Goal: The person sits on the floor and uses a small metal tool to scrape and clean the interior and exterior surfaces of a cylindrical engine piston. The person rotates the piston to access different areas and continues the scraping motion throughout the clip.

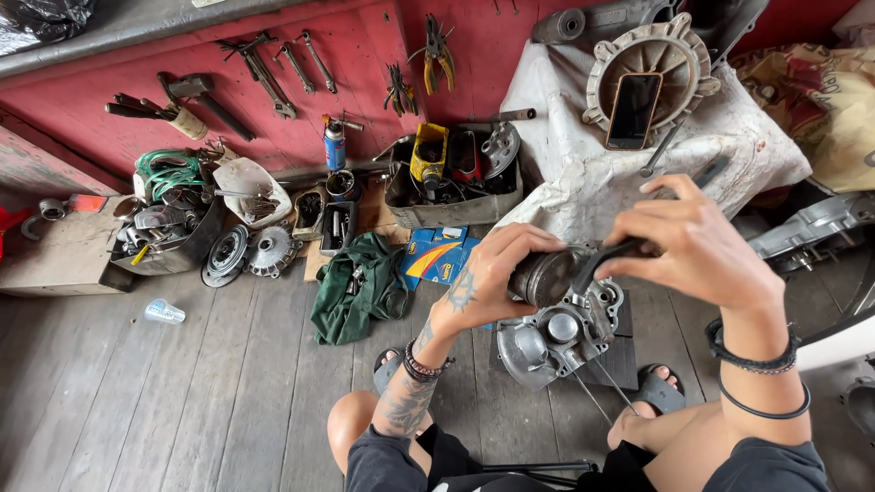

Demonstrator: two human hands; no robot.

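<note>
The left hand [488, 273] is wrapped around a round grey piston [544, 278], its fingers curled and pinching it at the near side. The piston sits at the top of a silver engine case [556, 337], which rests on a dark mat [620, 360] on the plank floor [182, 401], just in front of the person's knees and between two sandalled feet. The right hand [702, 251] has its fingers pressed around a black tool handle [606, 255] whose end meets the piston. The step in hand looks like working the piston at its joint with the case, one hand steadying while the other applies the tool. The next move would call for a firm hold on the piston and careful, even force from the tool, so nothing slips. Farther off, a green cloth [355, 287] and a box of parts [451, 196] lie by the red wall [91, 100].
</note>
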